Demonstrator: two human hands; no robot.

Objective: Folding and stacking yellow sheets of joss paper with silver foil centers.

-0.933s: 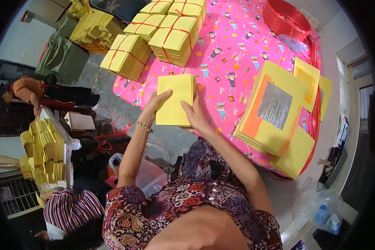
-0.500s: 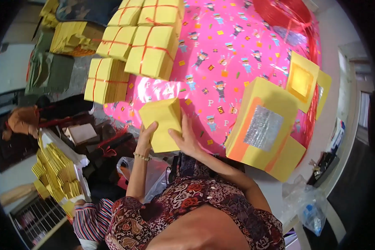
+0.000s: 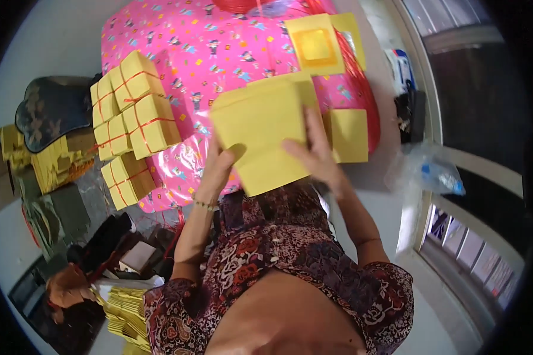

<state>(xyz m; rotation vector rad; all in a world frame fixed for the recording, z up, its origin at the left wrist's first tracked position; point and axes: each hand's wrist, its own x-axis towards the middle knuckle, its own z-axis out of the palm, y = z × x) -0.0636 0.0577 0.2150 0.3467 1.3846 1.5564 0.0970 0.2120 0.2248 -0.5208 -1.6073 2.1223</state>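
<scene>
A thick stack of yellow paper sheets (image 3: pixel 257 133) is held between my two hands, tilted and slightly blurred. My left hand (image 3: pixel 220 165) grips its left edge, the thumb lying on top. On the right edge my right hand (image 3: pixel 317 148) presses with its thumb over the face and fingers along the side. Another yellow paper pile (image 3: pixel 307 89) shows partly behind the held stack, which hides most of it. To the right of my right hand lies a flat yellow sheet (image 3: pixel 350 135).
Several yellow paper bundles (image 3: pixel 154 124) tied with red string stand at the left on the pink patterned cover (image 3: pixel 219 41). Yellow sheets with a golden square (image 3: pixel 315 47) lie far right, beside red string (image 3: pixel 361 77). A clear plastic bag (image 3: pixel 429 171) is at the right.
The view has turned rightward. My hands have carried the yellow stack right, in front of the larger pile, whose silver patch is now hidden. Both hands still hold the stack.
</scene>
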